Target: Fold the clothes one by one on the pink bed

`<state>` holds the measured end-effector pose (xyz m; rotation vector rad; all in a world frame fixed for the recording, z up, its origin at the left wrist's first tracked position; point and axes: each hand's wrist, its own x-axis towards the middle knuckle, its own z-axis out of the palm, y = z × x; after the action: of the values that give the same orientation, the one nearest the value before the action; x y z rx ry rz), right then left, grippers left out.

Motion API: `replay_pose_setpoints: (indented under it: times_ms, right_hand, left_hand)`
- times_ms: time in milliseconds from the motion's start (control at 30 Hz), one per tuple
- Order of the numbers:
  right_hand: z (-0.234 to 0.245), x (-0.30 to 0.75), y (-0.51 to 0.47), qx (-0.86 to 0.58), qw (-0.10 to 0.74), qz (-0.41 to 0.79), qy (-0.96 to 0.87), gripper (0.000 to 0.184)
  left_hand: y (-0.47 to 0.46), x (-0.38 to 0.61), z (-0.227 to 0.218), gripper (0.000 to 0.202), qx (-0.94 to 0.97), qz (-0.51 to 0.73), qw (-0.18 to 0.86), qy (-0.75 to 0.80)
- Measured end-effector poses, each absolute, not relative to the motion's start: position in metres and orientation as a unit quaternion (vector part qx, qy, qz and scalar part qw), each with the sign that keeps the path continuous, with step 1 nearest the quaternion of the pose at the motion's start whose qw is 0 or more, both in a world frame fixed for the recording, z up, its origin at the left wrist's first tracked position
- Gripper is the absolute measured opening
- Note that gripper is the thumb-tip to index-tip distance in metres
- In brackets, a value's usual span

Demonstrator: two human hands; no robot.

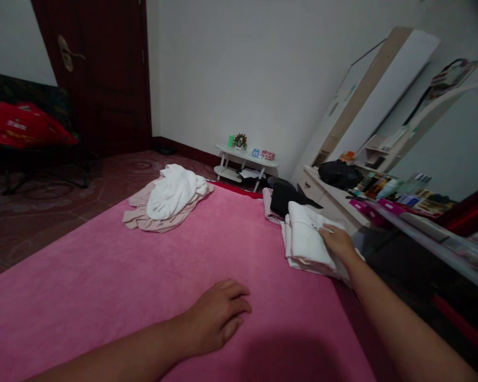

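Note:
My right hand (336, 241) lies palm down on a folded white garment (305, 239) at the right edge of the pink blanket (143, 286), fingers flat on the cloth. My left hand (219, 315) rests on the blanket near the front, fingers loosely curled and apart, holding nothing. Behind the white garment sit a folded black garment (284, 199) and a pink one (267, 204). An unfolded heap of white cloth (175, 193) on beige cloth (143, 220) lies at the far middle of the blanket.
A dressing table (342, 204) with a black bag (338, 174), bottles and a leaning mirror stands at the right. A small white shelf table (245, 164) is by the far wall. A dark red door (99, 74) and red bag (24, 124) are at the left.

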<state>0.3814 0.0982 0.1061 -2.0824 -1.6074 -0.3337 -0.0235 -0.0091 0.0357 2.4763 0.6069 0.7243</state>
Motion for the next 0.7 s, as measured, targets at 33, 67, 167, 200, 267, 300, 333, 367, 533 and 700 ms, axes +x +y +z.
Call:
replay_pose_setpoints:
  times_ms: [33, 67, 167, 200, 267, 300, 333, 367, 533, 700]
  right_hand:
    - [0.114, 0.364, 0.100, -0.748, 0.279, -0.126, -0.589, 0.051]
    - [0.119, 0.343, 0.102, -0.725, 0.321, -0.120, -0.597, 0.048]
    - [0.108, 0.266, 0.100, -0.611, 0.381, -0.030, -0.693, 0.038]
    - [0.095, 0.240, 0.097, -0.582, 0.363, -0.001, -0.727, 0.037]
    - [0.062, 0.196, 0.090, -0.573, 0.295, 0.030, -0.764, 0.039]
    - [0.045, 0.180, 0.087, -0.584, 0.251, 0.035, -0.771, 0.043]
    - [0.031, 0.167, 0.084, -0.599, 0.207, 0.035, -0.772, 0.047]
    - [0.019, 0.158, 0.082, -0.614, 0.167, 0.031, -0.771, 0.051]
    - [0.005, 0.151, 0.081, -0.631, 0.087, 0.000, -0.771, 0.055]
    - [0.010, 0.156, 0.080, -0.627, 0.106, 0.006, -0.772, 0.053]
  left_hand:
    - [-0.009, -0.024, 0.036, 0.026, 0.907, 0.266, 0.242, 0.221]
    - [-0.009, -0.024, 0.036, 0.026, 0.907, 0.266, 0.240, 0.219]
    - [-0.009, -0.024, 0.036, 0.025, 0.911, 0.266, 0.232, 0.215]
    - [-0.009, -0.025, 0.036, 0.026, 0.912, 0.266, 0.228, 0.213]
    - [-0.009, -0.027, 0.037, 0.027, 0.915, 0.265, 0.222, 0.210]
    - [-0.009, -0.028, 0.036, 0.028, 0.916, 0.264, 0.220, 0.209]
    - [-0.010, -0.029, 0.036, 0.028, 0.916, 0.264, 0.218, 0.207]
    - [-0.010, -0.029, 0.036, 0.029, 0.917, 0.266, 0.216, 0.203]
    - [-0.001, -0.028, 0.032, 0.028, 0.918, 0.278, 0.216, 0.180]
    - [0.070, -0.049, 0.038, 0.030, 0.856, 0.354, 0.145, 0.347]
